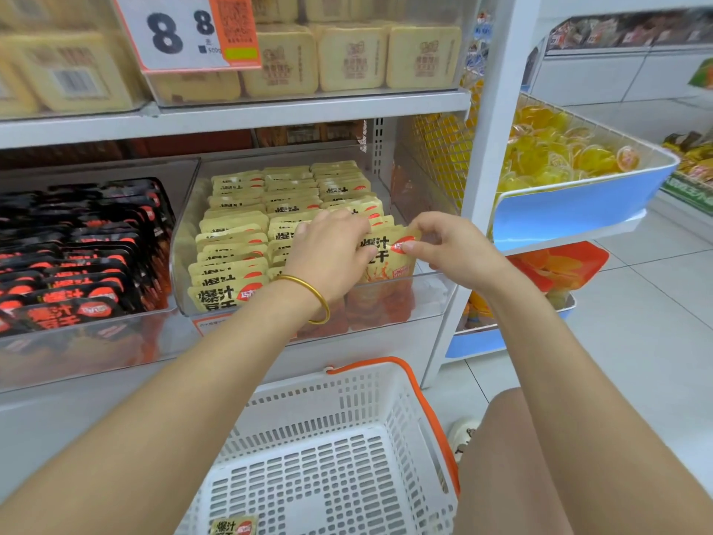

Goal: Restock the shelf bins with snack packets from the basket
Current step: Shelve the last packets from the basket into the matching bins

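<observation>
The clear plastic shelf bin (426, 293) is nearly full. At its front right, the right hand (447, 247) pinches a corner of a flat yellow snack packet (387, 264). The left hand (332, 256) bends over the rows, thumb on that packet; I cannot tell its grip. Below the bin, the white plastic basket (347, 384) holds one last packet (233, 527).

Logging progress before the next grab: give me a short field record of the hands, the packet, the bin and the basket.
left hand: grips yellow packet at its left edge
right hand: pinches its top right corner
packet position: upright, front of right-hand row in clear bin
basket: one last packet visible at the near edge
neighbouring bin: black packets
</observation>
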Available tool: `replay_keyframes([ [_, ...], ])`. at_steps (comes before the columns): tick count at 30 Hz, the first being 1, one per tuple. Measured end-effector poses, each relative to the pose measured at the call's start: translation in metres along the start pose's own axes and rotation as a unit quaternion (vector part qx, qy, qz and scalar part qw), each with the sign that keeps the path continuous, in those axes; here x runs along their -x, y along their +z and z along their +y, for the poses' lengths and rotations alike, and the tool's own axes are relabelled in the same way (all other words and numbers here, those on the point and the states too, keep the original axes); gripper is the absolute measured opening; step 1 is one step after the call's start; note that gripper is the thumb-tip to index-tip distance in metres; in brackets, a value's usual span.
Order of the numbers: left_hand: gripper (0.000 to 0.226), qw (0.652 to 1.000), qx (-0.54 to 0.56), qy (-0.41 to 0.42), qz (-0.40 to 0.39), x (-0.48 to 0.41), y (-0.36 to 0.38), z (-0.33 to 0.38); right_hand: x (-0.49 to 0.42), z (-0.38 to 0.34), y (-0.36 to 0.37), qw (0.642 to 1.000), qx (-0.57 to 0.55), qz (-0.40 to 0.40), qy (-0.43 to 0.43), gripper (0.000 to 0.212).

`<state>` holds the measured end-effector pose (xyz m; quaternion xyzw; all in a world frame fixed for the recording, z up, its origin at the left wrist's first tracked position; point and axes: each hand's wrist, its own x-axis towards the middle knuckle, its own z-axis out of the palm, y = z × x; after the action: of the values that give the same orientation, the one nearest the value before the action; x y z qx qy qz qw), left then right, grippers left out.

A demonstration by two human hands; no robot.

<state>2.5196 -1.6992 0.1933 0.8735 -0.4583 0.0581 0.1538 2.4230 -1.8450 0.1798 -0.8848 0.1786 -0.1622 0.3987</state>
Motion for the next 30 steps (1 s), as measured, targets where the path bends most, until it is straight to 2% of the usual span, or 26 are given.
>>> replay_keyframes([
  [5, 0.032, 1.0, 0.01, -0.017, 0.0, 0.001, 0.007, -0.007, 0.002, 0.001, 0.004, 0.997, 0.065, -0.035, 0.004, 0.011],
  [8, 0.031, 1.0, -0.002, -0.02, -0.007, 0.005, 0.01, -0.011, 0.004, 0.002, 0.008, 0.996, 0.079, -0.03, 0.026, 0.021],
  [10, 0.03, 1.0, -0.006, -0.017, 0.001, 0.008, 0.011, -0.013, 0.005, -0.001, 0.008, 0.998, 0.037, -0.012, 0.053, 0.042],
  [11, 0.03, 1.0, -0.007, -0.015, 0.006, 0.008, 0.011, -0.013, 0.004, -0.003, 0.007, 0.997, 0.02, -0.017, 0.072, 0.063],
  [12, 0.03, 1.0, -0.011, -0.012, 0.011, 0.009, 0.011, -0.013, 0.003, -0.005, 0.007, 0.995, 0.022, -0.033, 0.093, 0.082],
  [13, 0.03, 1.0, -0.019, -0.008, 0.013, 0.01, 0.01, -0.013, 0.001, -0.007, 0.007, 0.991, 0.042, -0.053, 0.111, 0.089],
  [17, 0.029, 0.998, -0.065, 0.003, 0.009, 0.011, 0.01, -0.011, -0.008, -0.012, 0.013, 0.984, 0.068, -0.086, 0.144, 0.057],
  [18, 0.028, 0.997, -0.077, 0.006, 0.008, 0.011, 0.01, -0.011, -0.009, -0.012, 0.014, 0.983, 0.063, -0.087, 0.149, 0.055],
  [22, 0.026, 0.994, -0.102, 0.023, 0.006, 0.01, 0.01, -0.007, -0.012, -0.013, 0.013, 0.98, 0.067, -0.099, 0.161, 0.05],
  [26, 0.027, 0.992, -0.121, 0.036, 0.006, 0.008, 0.011, -0.003, -0.013, -0.013, 0.012, 0.978, 0.081, -0.104, 0.162, 0.058],
  [30, 0.028, 0.995, -0.095, 0.031, 0.018, 0.011, 0.013, -0.007, -0.01, -0.014, 0.012, 0.979, 0.075, -0.115, 0.153, 0.057],
])
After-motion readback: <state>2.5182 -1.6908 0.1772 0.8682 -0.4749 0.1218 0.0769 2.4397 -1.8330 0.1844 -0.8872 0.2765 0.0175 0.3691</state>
